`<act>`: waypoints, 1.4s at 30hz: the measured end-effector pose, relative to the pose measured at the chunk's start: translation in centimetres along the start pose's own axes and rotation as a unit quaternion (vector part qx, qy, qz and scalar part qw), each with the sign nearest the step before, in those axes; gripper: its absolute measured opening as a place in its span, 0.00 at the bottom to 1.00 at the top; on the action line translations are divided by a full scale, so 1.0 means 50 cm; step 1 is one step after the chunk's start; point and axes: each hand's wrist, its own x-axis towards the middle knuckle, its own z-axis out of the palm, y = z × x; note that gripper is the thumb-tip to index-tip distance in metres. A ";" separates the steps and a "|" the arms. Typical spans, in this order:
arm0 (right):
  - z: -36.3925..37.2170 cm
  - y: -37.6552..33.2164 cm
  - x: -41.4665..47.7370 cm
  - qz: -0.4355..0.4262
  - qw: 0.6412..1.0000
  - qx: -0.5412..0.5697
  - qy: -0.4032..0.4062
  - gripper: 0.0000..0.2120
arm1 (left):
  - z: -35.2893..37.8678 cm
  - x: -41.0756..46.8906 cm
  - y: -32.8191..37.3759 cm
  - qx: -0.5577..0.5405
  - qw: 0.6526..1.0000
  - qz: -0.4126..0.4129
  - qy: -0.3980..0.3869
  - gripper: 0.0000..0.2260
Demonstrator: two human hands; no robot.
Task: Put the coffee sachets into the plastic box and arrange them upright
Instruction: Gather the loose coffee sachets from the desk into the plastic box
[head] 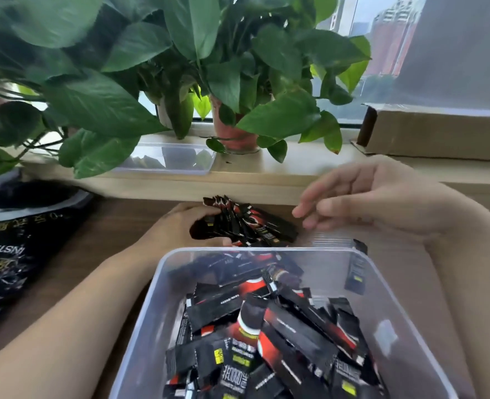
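Black coffee sachets (248,223) sit gripped in the left hand (177,226) beyond the plastic box (154,286); right hand (381,197) hovers spread.

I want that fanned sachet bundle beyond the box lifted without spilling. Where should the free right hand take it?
Probably the loose right end of the bundle of sachets, coming from the right. The left hand grips its left end and the sachets splay rightward on edge, so the right hand pinching across their flat faces should close the fan.
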 end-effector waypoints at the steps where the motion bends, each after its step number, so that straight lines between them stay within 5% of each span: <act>1: -0.013 0.008 0.003 0.017 0.998 -0.033 0.060 0.06 | 0.002 0.002 -0.001 0.004 1.000 0.004 0.013 0.43; 3: -0.042 0.035 0.009 0.093 0.971 -0.180 0.128 0.04 | 0.006 0.007 -0.003 0.008 0.999 0.012 0.032 0.38; 6: -0.065 0.079 0.014 0.256 0.869 -0.412 0.099 0.18 | -0.006 0.000 0.002 -0.045 0.999 0.030 0.009 0.31; 9: -0.048 0.090 0.019 0.385 0.816 -0.429 0.038 0.25 | -0.024 -0.013 0.002 -0.053 0.993 0.060 -0.086 0.38; 12: -0.028 0.096 0.028 0.403 0.794 -0.456 0.007 0.32 | -0.016 -0.016 0.000 -0.013 0.991 0.062 -0.121 0.47; 14: -0.018 0.106 0.039 0.360 0.782 -0.508 0.004 0.36 | -0.003 -0.014 0.001 -0.040 0.992 0.067 -0.097 0.44; 16: -0.009 0.118 0.054 0.303 0.793 -0.528 0.012 0.38 | 0.007 -0.008 0.002 -0.070 0.992 0.079 -0.066 0.35; 21: 0.010 0.128 0.064 0.181 0.889 -0.420 -0.008 0.50 | 0.016 0.018 -0.018 -0.049 0.994 0.093 -0.016 0.27; 29: 0.014 0.161 0.078 0.124 0.865 -0.483 -0.055 0.61 | 0.024 0.013 -0.005 -0.030 0.996 0.079 0.017 0.29; 34: 0.006 0.173 0.082 0.084 0.890 -0.448 -0.011 0.50 | 0.020 0.008 -0.001 -0.029 0.996 0.086 0.027 0.30; 42: -0.018 0.181 0.091 0.067 0.899 -0.423 0.088 0.19 | 0.008 0.006 0.002 0.000 0.982 0.167 0.085 0.22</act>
